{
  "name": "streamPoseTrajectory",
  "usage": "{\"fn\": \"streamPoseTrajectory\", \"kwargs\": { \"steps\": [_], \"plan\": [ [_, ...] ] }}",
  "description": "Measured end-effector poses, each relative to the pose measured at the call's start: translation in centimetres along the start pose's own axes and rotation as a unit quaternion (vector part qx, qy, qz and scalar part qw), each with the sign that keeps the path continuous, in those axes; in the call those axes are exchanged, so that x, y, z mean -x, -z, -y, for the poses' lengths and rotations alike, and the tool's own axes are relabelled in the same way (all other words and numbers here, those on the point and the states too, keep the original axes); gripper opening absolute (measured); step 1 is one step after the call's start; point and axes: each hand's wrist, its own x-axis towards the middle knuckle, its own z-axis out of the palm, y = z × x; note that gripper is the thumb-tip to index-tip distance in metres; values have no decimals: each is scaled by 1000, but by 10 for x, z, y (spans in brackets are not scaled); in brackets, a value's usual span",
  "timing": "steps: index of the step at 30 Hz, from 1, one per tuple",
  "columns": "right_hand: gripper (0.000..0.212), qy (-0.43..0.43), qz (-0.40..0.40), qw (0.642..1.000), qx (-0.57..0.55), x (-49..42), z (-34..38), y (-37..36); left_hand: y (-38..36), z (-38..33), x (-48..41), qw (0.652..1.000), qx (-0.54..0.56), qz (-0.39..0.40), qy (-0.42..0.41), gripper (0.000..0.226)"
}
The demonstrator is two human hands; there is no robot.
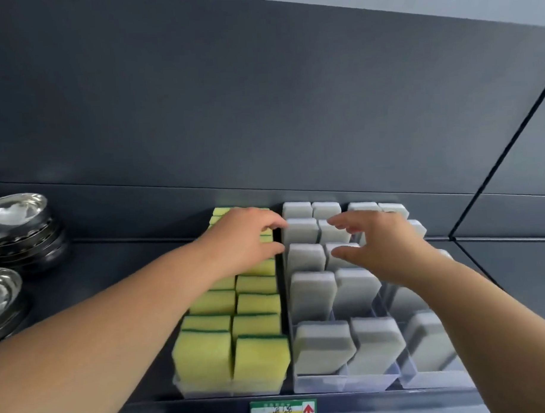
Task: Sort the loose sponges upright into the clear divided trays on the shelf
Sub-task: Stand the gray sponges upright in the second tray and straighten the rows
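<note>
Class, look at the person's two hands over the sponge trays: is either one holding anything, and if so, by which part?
Nothing is clearly held. The left hand rests on the yellow sponges; the right hand hovers open over the grey sponges, fingers spread.

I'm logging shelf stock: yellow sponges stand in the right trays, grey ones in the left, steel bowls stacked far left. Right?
Sides are swapped. The head view shows the yellow sponges in the left tray and the grey sponges in the right trays. The steel bowls are stacked far left.
</note>
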Motion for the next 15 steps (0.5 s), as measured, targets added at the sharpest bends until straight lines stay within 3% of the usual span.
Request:
{"fn": "streamPoseTrajectory", "kwargs": {
  "steps": [3,7,11,15],
  "plan": [
    [37,38,10,999,-19,18,41,-13,20,24,36,999,21,-28,24,33],
    [42,49,53,997,9,30,87,-36,20,50,77,998,14,-19,51,31],
    [50,46,83,995,39,48,108,-46,16,58,114,998,43,28,37,44],
    [56,46,170,977,120,64,118,-44,19,54,132,989,61,135,13,57]
  ]
}}
